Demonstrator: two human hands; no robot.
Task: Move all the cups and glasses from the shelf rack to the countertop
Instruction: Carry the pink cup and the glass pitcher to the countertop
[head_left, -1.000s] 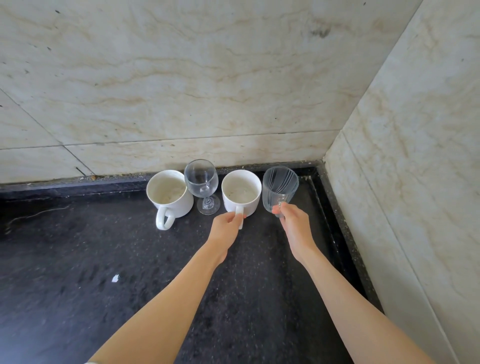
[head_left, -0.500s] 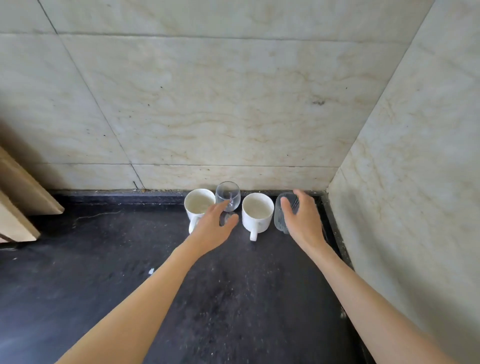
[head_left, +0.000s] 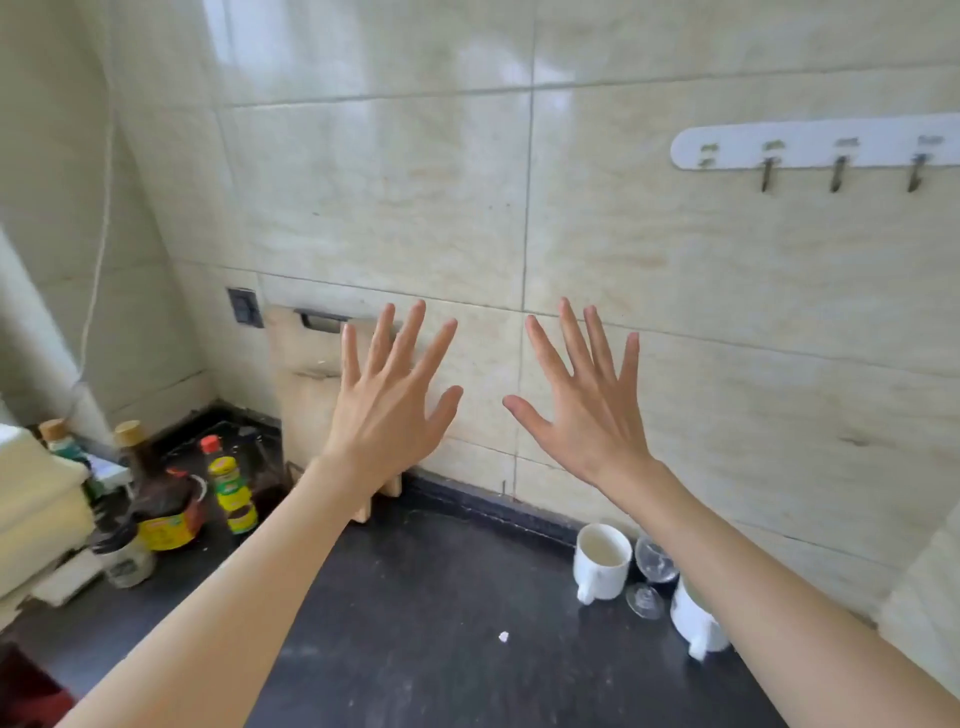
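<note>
My left hand (head_left: 387, 405) and my right hand (head_left: 584, 402) are raised in front of the tiled wall, fingers spread wide, holding nothing. Below them on the black countertop (head_left: 415, 623) a white mug (head_left: 600, 564) stands by the wall, its handle toward me. A clear wine glass (head_left: 652, 577) stands right of it. A second white mug (head_left: 693, 621) is partly hidden behind my right forearm. The ribbed glass tumbler is hidden from view.
A wooden cutting board (head_left: 311, 395) leans on the wall behind my left hand. Sauce bottles (head_left: 231, 491) and jars crowd the left corner of the counter. A white hook rail (head_left: 815, 148) is fixed high on the right wall.
Both hands let go of the cups, lifted off the counter and spread open in the air. The camera swung up and left, showing the cutting board and bottles.
</note>
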